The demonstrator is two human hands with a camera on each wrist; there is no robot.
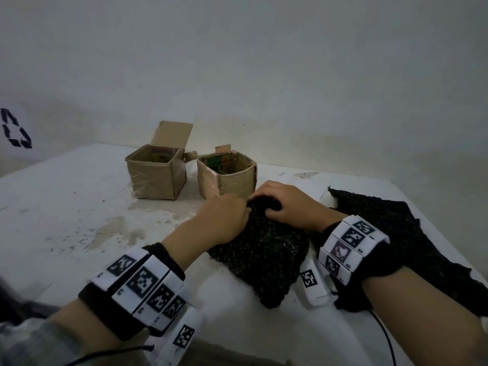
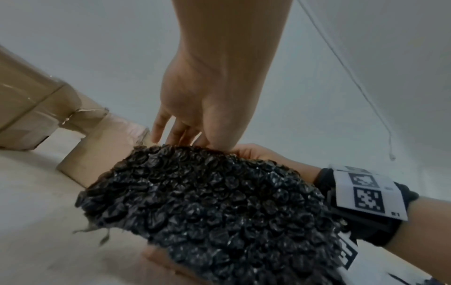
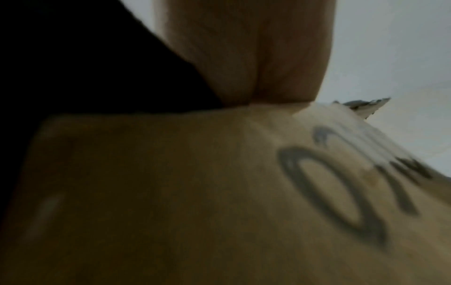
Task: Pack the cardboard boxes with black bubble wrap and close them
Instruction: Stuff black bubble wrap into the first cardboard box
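A folded piece of black bubble wrap lies on the white table in front of me. My left hand grips its far edge, with the fingers behind the wrap and the thumb on the near side. My right hand curls over the same edge from the right, also seen in the left wrist view. Two open cardboard boxes stand beyond the hands: the left box with its flap upright, and the right box just past my fingers. Both hold small coloured items.
A larger sheet of black bubble wrap lies spread at the right, reaching the table's edge. White paper scraps lie behind it. A recycling sign hangs on the left wall. The right wrist view is dark and blurred, showing my palm over a tan printed surface.
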